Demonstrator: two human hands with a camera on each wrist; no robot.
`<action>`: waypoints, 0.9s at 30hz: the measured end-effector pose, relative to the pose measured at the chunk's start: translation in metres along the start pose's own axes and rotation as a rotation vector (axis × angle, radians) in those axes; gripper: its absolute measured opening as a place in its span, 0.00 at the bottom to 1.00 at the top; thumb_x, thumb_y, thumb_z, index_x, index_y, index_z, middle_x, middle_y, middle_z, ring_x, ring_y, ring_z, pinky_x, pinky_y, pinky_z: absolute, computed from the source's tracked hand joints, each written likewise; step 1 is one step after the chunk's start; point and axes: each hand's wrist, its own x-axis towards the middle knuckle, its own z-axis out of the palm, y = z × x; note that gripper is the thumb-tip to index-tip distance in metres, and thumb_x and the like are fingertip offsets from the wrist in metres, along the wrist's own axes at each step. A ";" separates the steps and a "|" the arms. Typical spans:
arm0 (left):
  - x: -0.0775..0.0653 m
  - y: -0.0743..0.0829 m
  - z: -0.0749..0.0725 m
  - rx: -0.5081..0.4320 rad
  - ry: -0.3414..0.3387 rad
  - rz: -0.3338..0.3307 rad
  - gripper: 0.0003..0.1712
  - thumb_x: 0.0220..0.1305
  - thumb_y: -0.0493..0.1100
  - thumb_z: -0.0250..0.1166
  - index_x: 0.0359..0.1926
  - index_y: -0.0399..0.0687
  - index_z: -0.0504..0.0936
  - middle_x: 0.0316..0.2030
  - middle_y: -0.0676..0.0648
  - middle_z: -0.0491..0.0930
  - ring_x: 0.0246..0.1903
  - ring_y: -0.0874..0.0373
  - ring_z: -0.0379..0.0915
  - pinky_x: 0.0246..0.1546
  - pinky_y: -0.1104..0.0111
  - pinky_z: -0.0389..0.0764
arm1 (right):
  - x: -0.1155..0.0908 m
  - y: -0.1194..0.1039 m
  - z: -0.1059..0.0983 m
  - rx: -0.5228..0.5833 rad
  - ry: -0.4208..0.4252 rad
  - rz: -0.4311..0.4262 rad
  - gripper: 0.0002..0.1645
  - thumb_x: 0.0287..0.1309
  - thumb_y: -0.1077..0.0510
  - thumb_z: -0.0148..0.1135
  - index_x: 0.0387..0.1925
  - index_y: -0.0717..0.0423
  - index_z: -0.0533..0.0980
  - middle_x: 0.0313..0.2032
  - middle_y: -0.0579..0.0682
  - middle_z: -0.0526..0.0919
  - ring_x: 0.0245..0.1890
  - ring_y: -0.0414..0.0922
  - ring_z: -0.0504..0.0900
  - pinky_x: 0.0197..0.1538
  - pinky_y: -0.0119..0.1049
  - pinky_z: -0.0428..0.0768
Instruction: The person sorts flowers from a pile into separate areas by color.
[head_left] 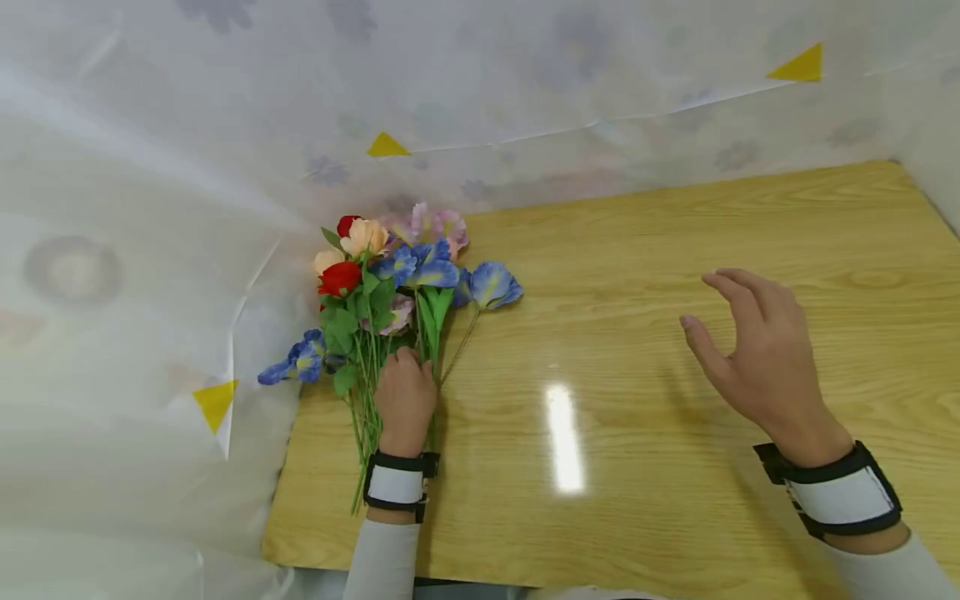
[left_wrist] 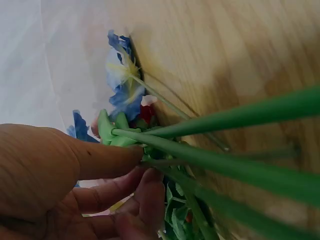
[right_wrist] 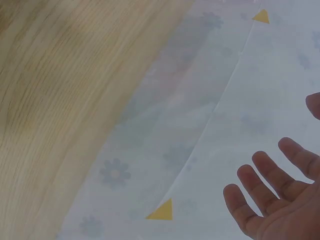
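Observation:
On the left side of the wooden table lies a bunch of artificial flowers with red, peach, pink and blue heads on long green stems. My left hand is over the stems, and in the left wrist view its thumb and fingers pinch a few green stems just below the leaves. A blue iris sticks out to the right of the bunch, and another blue iris points left. My right hand hovers over the table's right part, fingers spread and loosely bent, holding nothing.
The wooden table reaches right to a pale floral curtain along its back. A white sheet hangs at the left edge. Yellow tape triangles mark the sheets. A light reflection shows mid-table.

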 end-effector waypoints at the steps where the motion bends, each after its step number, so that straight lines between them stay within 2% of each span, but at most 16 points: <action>1: -0.001 -0.001 0.001 -0.006 0.005 0.003 0.14 0.66 0.41 0.66 0.45 0.34 0.79 0.37 0.36 0.79 0.33 0.41 0.78 0.26 0.51 0.80 | 0.000 0.000 0.001 0.005 -0.005 -0.002 0.38 0.67 0.37 0.50 0.57 0.68 0.73 0.53 0.68 0.75 0.50 0.70 0.72 0.50 0.65 0.67; 4: -0.001 -0.002 0.002 -0.022 0.024 0.017 0.08 0.66 0.38 0.64 0.40 0.35 0.80 0.33 0.38 0.78 0.28 0.42 0.77 0.21 0.53 0.79 | 0.001 -0.001 0.004 0.025 -0.005 -0.004 0.38 0.67 0.37 0.50 0.56 0.68 0.74 0.53 0.68 0.75 0.49 0.69 0.72 0.50 0.64 0.67; 8: 0.000 0.000 0.002 -0.076 0.051 0.022 0.08 0.73 0.36 0.54 0.42 0.33 0.75 0.31 0.37 0.76 0.24 0.44 0.75 0.18 0.57 0.75 | 0.001 -0.003 0.010 0.065 -0.004 0.005 0.37 0.67 0.38 0.50 0.55 0.69 0.74 0.52 0.69 0.76 0.50 0.70 0.72 0.51 0.64 0.66; 14: 0.001 0.009 -0.001 -0.330 0.028 0.027 0.11 0.78 0.37 0.36 0.49 0.36 0.63 0.26 0.39 0.70 0.16 0.52 0.61 0.17 0.64 0.62 | 0.000 -0.008 0.019 0.151 -0.024 0.032 0.35 0.68 0.38 0.50 0.52 0.68 0.76 0.52 0.68 0.76 0.52 0.69 0.71 0.53 0.63 0.66; 17: -0.001 0.017 -0.001 -0.447 0.090 0.037 0.16 0.80 0.43 0.33 0.51 0.38 0.64 0.21 0.45 0.66 0.14 0.55 0.57 0.16 0.66 0.61 | 0.001 -0.012 0.022 0.189 -0.048 0.045 0.29 0.67 0.44 0.54 0.52 0.67 0.77 0.52 0.66 0.76 0.53 0.67 0.71 0.53 0.60 0.67; 19: -0.003 0.025 -0.002 -0.546 0.146 0.052 0.19 0.80 0.47 0.32 0.51 0.39 0.66 0.19 0.48 0.62 0.13 0.57 0.55 0.15 0.66 0.59 | 0.002 -0.016 0.024 0.221 -0.061 0.058 0.24 0.66 0.50 0.58 0.52 0.66 0.77 0.51 0.65 0.77 0.50 0.63 0.73 0.49 0.52 0.69; 21: -0.007 0.035 -0.006 -0.650 0.199 0.107 0.20 0.80 0.47 0.33 0.51 0.39 0.67 0.18 0.50 0.59 0.12 0.57 0.52 0.15 0.67 0.58 | 0.004 -0.020 0.026 0.264 -0.072 0.087 0.18 0.64 0.57 0.60 0.51 0.65 0.78 0.47 0.61 0.79 0.43 0.55 0.75 0.43 0.42 0.68; 23: -0.010 0.047 -0.011 -0.732 0.226 0.177 0.18 0.80 0.45 0.34 0.51 0.38 0.67 0.16 0.51 0.56 0.11 0.57 0.48 0.15 0.67 0.57 | 0.007 -0.026 0.029 0.316 -0.081 0.124 0.15 0.63 0.61 0.61 0.50 0.63 0.79 0.41 0.56 0.80 0.34 0.45 0.73 0.36 0.34 0.64; 25: -0.013 0.060 -0.015 -0.788 0.245 0.257 0.16 0.80 0.41 0.35 0.49 0.37 0.68 0.17 0.50 0.58 0.12 0.58 0.51 0.16 0.67 0.58 | 0.011 -0.034 0.032 0.374 -0.096 0.157 0.14 0.62 0.63 0.61 0.49 0.60 0.80 0.35 0.50 0.79 0.26 0.38 0.67 0.30 0.31 0.61; 27: -0.014 0.074 -0.018 -0.830 0.245 0.331 0.15 0.79 0.38 0.36 0.49 0.35 0.68 0.19 0.47 0.63 0.14 0.58 0.55 0.17 0.67 0.60 | 0.017 -0.042 0.035 0.431 -0.134 0.192 0.13 0.63 0.63 0.61 0.50 0.57 0.80 0.33 0.45 0.77 0.22 0.36 0.62 0.26 0.29 0.60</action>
